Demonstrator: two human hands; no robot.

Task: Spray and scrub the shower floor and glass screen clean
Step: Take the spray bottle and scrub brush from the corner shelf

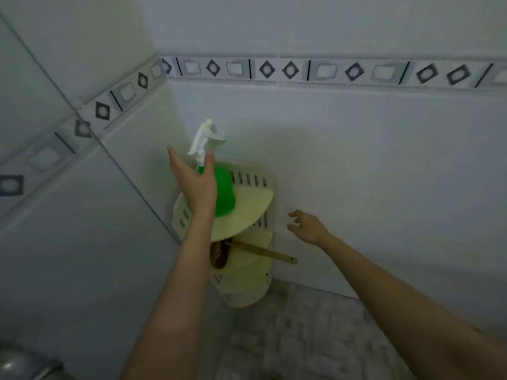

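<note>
Nearest the lens, two bare forearms, stretched forward toward a cream slotted-plastic corner shelf unit with three tiers, set where the two white-tiled walls meet. At the bottom corner of the view, well to the left of the shelf unit and close in, a rounded grey metallic object, too blurred to identify.

Left hand raised in front of the shelf unit's top tier, fingers straight and spread, thumb up beside the bottle's neck, nothing clasped; contact with the bottle not clear. Right hand to the right of the shelf unit, level with the top tier's front edge, fingers loosely curled, holding nothing, near the wall.

On the top tier, upright, a bright green plastic spray bottle with a white trigger head, partly behind the left hand, nozzle rising above the shelf unit's rim. On the middle tier, a dark-headed scrubbing brush with a long wooden handle, lying flat, handle end poking out past the shelf unit's right side.

Below the shelf unit, mottled grey shower floor. Above it, along both walls, a band of grey diamond-and-square border tiles.
</note>
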